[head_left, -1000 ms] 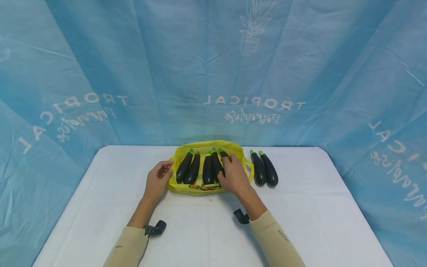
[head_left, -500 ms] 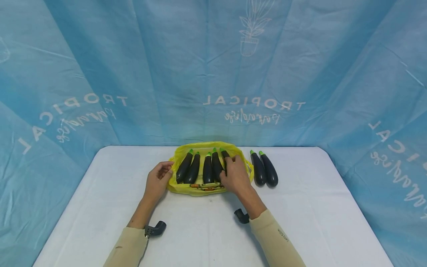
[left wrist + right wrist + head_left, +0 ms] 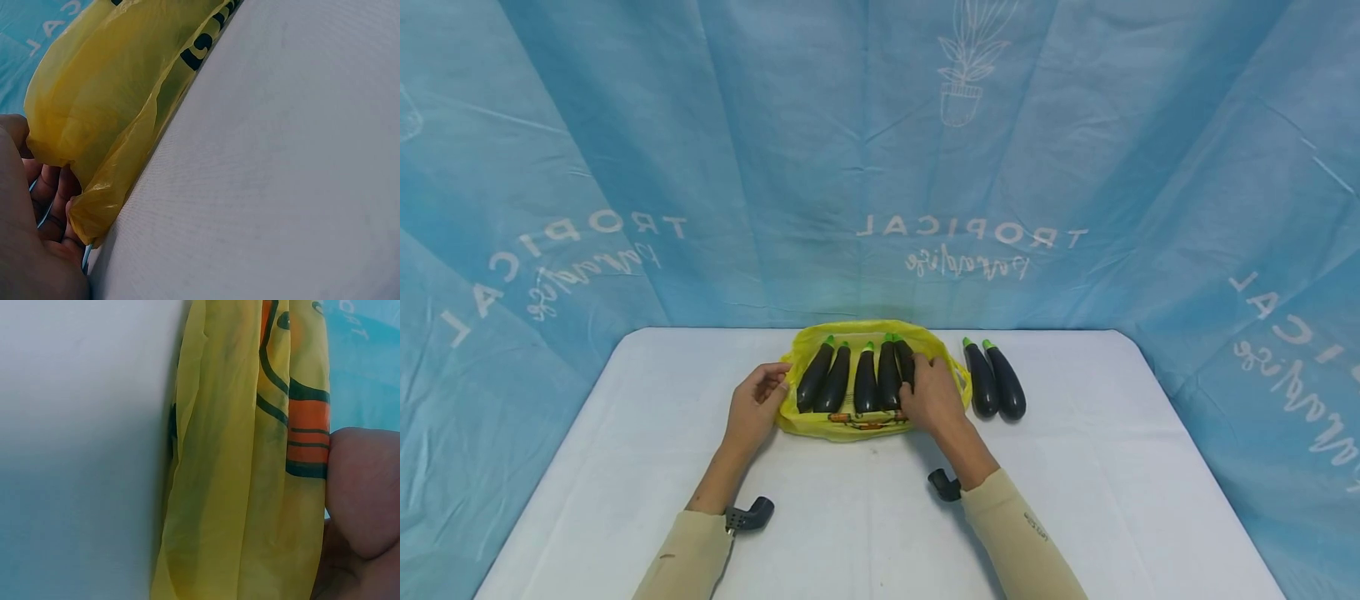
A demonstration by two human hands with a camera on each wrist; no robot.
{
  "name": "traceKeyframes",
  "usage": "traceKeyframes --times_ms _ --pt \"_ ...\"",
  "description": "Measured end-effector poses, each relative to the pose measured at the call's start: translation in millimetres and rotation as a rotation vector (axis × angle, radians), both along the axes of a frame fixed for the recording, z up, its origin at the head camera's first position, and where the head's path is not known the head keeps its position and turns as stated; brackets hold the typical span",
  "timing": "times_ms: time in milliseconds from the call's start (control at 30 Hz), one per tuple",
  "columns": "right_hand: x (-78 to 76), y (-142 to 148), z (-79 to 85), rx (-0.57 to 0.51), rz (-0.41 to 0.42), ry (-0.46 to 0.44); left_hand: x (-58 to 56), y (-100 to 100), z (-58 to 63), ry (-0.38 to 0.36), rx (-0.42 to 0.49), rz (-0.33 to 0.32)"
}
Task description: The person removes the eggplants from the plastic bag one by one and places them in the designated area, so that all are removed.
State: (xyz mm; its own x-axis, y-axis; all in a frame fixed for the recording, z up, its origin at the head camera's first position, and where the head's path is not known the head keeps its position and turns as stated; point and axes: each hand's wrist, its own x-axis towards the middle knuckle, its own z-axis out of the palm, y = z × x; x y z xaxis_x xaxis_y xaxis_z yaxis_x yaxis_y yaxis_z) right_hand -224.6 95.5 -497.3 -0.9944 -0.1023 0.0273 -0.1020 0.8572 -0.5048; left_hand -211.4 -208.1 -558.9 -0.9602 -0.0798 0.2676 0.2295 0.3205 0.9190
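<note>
A yellow plastic bag [image 3: 842, 428] lies spread at the table's back middle, its mouth facing up. Inside it several dark eggplants [image 3: 866, 382] with green stem ends lie side by side. My left hand [image 3: 757, 402] pinches the bag's left edge; the left wrist view shows the fingers [image 3: 47, 187] at the crumpled yellow plastic [image 3: 94, 125]. At the bag's right side my right hand [image 3: 934, 393] grips the rightmost eggplant [image 3: 905, 360], covering its lower part. In the right wrist view the bag's printed front wall [image 3: 231, 456] hides most of that hand.
Two more eggplants [image 3: 981, 379] lie together on the table just right of the bag. A white cloth [image 3: 865, 517] covers the table. Behind it hangs a blue printed curtain [image 3: 775, 167], which also runs along both sides.
My right hand has shifted slightly right. The eggplant beside the held one has moved right, against it, while the one left of that has tilted slightly. My left hand stays put.
</note>
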Motion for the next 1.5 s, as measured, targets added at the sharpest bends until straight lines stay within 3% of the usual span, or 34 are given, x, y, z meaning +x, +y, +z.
traceKeyframes --times_ms 500,800,1500 --pt "-1.1 0 1.7 -0.036 -0.060 -0.014 -0.4 -1 0.3 -0.017 0.006 -0.005" --pt "-0.1 -1 3.7 -0.039 -0.089 0.022 -0.8 -1 -0.8 -0.012 -0.011 -0.005" --pt "14.4 -2 22.9 -0.052 -0.074 0.052 -1.1 -2 -2.4 0.016 -0.014 -0.017"
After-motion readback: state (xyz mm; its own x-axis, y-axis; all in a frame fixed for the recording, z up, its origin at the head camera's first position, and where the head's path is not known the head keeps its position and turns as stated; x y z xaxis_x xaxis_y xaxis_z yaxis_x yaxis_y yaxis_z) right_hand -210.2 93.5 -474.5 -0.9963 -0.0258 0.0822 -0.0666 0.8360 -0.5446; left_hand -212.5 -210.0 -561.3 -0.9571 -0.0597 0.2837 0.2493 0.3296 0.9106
